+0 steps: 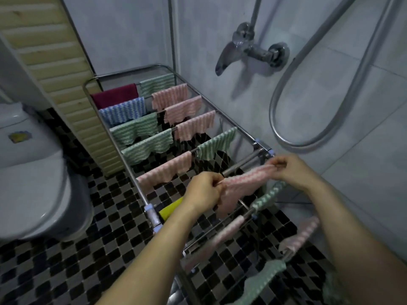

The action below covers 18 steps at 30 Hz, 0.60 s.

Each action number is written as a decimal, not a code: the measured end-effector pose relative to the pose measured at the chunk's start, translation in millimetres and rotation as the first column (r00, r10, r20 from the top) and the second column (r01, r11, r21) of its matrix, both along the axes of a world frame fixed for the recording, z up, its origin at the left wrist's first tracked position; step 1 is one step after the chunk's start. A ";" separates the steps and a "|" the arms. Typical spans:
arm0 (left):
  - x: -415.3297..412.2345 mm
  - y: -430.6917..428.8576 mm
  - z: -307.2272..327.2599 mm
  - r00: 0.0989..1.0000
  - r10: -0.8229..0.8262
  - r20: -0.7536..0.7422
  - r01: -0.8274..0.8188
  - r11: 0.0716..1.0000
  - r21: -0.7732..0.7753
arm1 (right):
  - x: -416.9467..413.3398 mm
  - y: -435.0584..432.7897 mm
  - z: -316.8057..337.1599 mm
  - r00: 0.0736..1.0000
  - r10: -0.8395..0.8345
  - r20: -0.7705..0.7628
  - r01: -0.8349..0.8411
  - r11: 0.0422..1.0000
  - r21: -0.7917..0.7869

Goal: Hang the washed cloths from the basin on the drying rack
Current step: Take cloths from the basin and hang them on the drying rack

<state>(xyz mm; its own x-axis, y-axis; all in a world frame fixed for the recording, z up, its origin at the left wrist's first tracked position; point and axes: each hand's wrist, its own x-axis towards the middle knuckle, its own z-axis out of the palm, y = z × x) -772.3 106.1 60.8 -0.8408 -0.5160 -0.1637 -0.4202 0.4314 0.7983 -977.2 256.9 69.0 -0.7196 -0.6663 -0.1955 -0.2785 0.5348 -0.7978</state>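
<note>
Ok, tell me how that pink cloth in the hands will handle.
Probably floppy: the pink cloth sags between the left hand and right hand. Likely light, held by pinched corners. It may slide on the smooth rack.

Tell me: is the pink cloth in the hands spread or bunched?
Spread: left hand and right hand hold the pink cloth stretched over a rail.

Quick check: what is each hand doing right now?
Left hand: closed, pinching one end of the pink striped cloth.
Right hand: closed, pinching the cloth's other end.
</note>
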 end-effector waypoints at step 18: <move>-84.3 -52.8 -40.6 0.883 0.467 -0.041 -0.456 0.876 0.157 | -58.7 -94.4 -28.9 0.937 -0.143 -0.320 0.124 0.989 -0.082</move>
